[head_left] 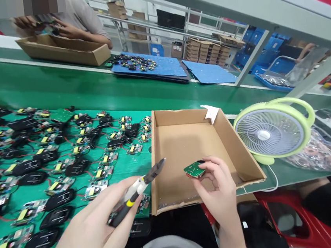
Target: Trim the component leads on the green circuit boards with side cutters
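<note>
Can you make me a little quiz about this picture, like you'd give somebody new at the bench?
1. Which tool is in the left hand?
2. True or false: the fan stands to the left of the near open cardboard box.
3. Fill in the blank: the right hand holds a small green ____.

Key:
1. Pliers.
2. False; it stands to the right.
3. Circuit board.

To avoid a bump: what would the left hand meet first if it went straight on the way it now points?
Probably the cardboard box: the pliers in the left hand point across it towards its far wall, near the white scrap. Their height is hard to judge, so they might pass over.
</note>
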